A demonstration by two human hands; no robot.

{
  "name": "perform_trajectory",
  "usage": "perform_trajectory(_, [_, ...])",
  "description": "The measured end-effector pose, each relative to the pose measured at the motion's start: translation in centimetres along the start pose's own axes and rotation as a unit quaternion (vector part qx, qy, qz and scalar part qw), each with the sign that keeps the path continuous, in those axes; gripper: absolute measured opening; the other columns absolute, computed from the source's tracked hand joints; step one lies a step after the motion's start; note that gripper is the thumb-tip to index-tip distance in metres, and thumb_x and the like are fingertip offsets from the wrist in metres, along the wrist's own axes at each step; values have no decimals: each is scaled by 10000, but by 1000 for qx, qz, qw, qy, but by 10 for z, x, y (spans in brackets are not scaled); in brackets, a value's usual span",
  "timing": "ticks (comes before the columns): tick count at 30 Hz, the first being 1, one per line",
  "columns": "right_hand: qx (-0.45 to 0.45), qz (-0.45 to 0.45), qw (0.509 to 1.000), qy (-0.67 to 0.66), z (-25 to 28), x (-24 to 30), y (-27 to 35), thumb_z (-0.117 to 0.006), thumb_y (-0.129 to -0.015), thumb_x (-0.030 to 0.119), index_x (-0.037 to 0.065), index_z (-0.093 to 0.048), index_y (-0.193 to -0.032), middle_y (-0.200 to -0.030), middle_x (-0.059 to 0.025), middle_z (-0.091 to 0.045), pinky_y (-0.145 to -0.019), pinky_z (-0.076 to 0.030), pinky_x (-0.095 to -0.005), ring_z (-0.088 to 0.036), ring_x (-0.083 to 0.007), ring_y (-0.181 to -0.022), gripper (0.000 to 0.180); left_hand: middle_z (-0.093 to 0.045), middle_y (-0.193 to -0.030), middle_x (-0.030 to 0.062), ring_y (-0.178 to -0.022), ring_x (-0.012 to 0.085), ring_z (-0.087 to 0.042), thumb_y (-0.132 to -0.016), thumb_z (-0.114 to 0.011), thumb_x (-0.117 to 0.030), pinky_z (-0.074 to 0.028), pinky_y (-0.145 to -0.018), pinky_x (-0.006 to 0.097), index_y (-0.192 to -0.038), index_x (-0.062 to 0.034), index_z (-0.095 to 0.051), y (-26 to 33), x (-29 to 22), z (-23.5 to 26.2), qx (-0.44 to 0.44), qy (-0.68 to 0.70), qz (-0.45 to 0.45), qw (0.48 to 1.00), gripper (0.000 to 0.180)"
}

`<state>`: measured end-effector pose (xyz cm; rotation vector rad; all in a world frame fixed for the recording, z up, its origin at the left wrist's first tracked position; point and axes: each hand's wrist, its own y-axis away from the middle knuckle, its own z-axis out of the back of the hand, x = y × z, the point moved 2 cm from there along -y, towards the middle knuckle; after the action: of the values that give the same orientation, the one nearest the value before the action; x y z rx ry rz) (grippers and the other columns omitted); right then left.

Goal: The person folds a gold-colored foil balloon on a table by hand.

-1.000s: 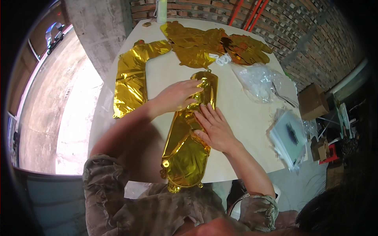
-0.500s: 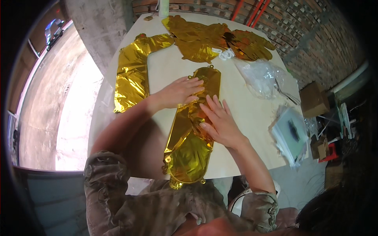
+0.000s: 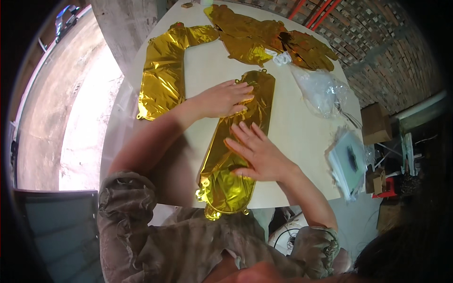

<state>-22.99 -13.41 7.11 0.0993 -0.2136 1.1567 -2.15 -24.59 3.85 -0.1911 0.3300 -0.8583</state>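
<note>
Partly under right hand (image 3: 262, 158), gold foil (image 3: 258, 112).

This place is looking like a small, rough workshop rather than a home or an office. A bare brick wall (image 3: 373, 56) is running along the far side with its masonry showing, red pipes (image 3: 326, 14) are crossing it, and a plain concrete pillar (image 3: 123, 33) is standing at the corner of the bench (image 3: 302, 155). On the left, daylight is flooding a wide concrete strip (image 3: 85, 118). The pale bench is carrying flat gold foil pieces (image 3: 262, 104), a clear plastic bag (image 3: 318, 92) and a stack of translucent sheets (image 3: 347, 160), which are suggesting hand work in batches. Beyond its right edge, an open cardboard box (image 3: 376, 123) and assorted clutter are crowding the grey floor (image 3: 358, 217).
</note>
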Motion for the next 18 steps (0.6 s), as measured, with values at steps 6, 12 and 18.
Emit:
perform_trajectory(6, [44,48,995,-70,-9,74,39,-633,-898,542,135,-371,-1537,-1619,-212,-250,-1214,-167,-572,-213,-398,-1507,802,-370,-1585,123,-1496,281,-284,-1036,-498,-326,-214,-1236,467,-1450,-69,-483,6,2,2,17,4,10,1000,488])
perform_trajectory(12, [49,174,977,-118,11,107,67,-653,-899,443,115,-524,-1432,-1535,-176,-428,-1201,-263,-548,-368,-361,-1449,639,-371,-1584,126,-1495,284,-285,-1040,-490,-332,-212,-1238,459,-1445,-63,-489,0,0,5,14,3,3,1000,486])
perform_trajectory(18, [-5,53,997,-49,19,36,-25,-647,-886,475,24,-334,-1529,-1628,-215,-232,-1228,-168,-527,-222,-402,-1505,845,-377,-1580,128,-1492,285,-289,-1042,-488,-343,-219,-1233,461,-1448,-75,-491,2,0,0,4,9,-5,1000,486])
